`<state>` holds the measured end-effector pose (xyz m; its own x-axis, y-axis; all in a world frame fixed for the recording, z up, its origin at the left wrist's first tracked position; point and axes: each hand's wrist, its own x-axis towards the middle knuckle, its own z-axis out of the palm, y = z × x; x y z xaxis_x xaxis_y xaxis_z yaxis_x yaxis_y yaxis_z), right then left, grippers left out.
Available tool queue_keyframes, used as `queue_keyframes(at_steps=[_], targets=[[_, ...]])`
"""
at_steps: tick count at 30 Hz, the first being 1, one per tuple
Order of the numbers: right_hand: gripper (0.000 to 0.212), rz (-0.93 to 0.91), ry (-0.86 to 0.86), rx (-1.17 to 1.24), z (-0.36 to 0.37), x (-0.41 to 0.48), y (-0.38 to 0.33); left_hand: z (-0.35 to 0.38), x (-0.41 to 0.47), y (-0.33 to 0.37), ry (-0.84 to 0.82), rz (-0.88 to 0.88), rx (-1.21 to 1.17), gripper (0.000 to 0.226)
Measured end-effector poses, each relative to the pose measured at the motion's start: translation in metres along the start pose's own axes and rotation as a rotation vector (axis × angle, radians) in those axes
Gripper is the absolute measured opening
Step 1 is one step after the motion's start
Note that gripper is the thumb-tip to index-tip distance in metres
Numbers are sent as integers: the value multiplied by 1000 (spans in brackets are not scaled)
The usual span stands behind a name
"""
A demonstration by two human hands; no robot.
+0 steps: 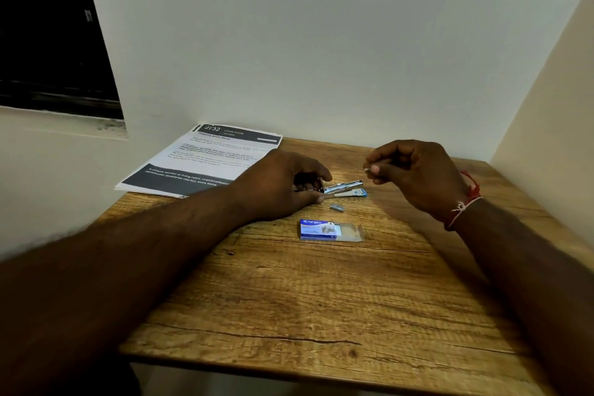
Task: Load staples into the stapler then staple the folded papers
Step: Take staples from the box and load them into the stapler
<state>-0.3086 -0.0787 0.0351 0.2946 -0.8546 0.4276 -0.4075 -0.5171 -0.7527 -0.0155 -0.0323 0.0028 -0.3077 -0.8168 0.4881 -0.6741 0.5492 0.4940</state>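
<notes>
A small blue and metal stapler [345, 189] lies open on the wooden table [321, 299], its metal channel pointing right. My left hand [283, 185] rests on the table and grips the stapler's rear end. My right hand [414, 175] hovers just above and to the right of the stapler's tip, thumb and fingers pinched on a small silvery strip of staples [367, 168]. Another short strip of staples [337, 208] lies loose in front of the stapler. A blue staple box [321, 229] with its inner tray slid out sits nearer to me. The papers [205, 159] lie at the table's far left corner.
The table stands in a corner: a white wall behind it and a cream wall close on the right. A dark window with a pale sill is at the upper left. The papers overhang the table's left edge.
</notes>
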Motion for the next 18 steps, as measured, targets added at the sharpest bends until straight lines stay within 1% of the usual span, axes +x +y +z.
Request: queue_keyframes(at_steps=[4, 10, 14, 18], targets=[[24, -98, -6, -87, 11, -3, -9, 2, 1, -1, -3, -2, 2, 38], [28, -288, -67, -278, 28, -7, -10, 2, 2, -1, -10, 8, 6, 39], [41, -360, -92, -334, 37, -9, -8, 4, 2, -1, 5, 31, 1, 37], [59, -374, -95, -384, 37, -9, -9, 3, 2, -1, 2, 24, -7, 36]])
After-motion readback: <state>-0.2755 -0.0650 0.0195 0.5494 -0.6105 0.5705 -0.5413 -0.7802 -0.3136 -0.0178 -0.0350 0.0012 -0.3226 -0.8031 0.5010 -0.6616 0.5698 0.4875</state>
